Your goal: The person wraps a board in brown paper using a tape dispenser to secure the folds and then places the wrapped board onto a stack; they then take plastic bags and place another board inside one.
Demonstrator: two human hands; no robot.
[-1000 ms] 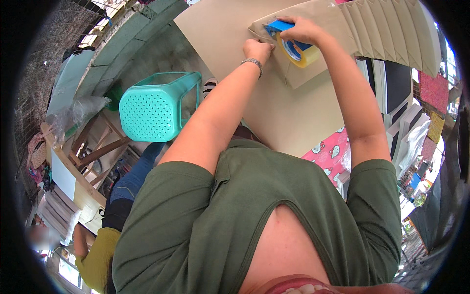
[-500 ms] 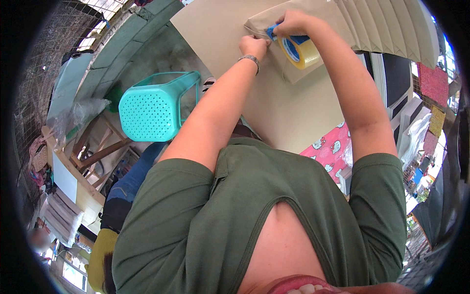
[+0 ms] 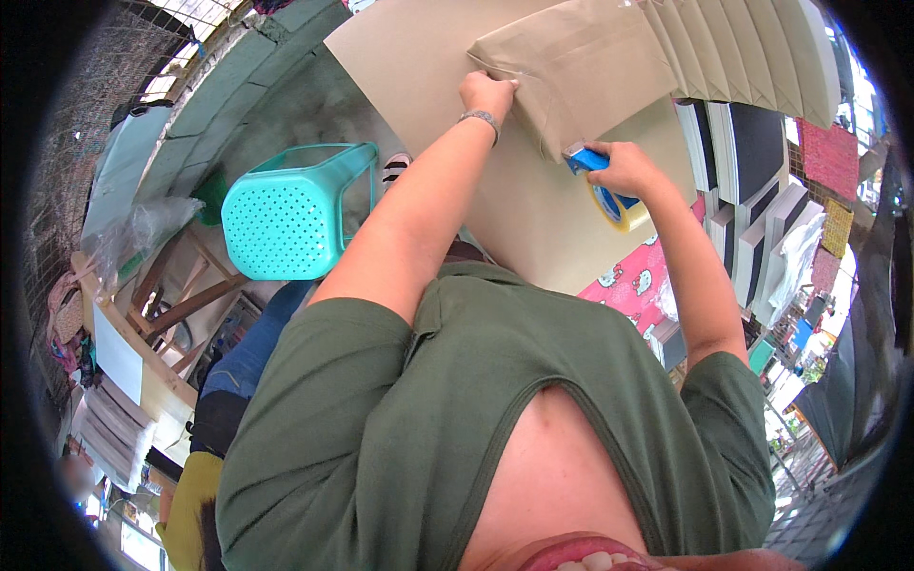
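Note:
A flat parcel wrapped in brown paper lies on a large brown sheet. At the parcel's left edge, my left hand has its fingers closed on the folded paper. My right hand grips a blue tape dispenser near the parcel's near edge. Its cutting end points left, close to the parcel's near corner. A roll of clear tape shows below that hand. Whether a strip of tape runs from the dispenser to the parcel, I cannot make out.
Several brown-wrapped parcels stand in a row at the far right. Stacks of dark-covered books or boards are beside the sheet. Pink patterned cloth lies near me. A turquoise plastic stool is at the left, close to another person's jeans.
My right hand has moved the tape dispenser toward me and to the right, from the parcel's left end to its near corner. My left hand stays at the parcel's left edge.

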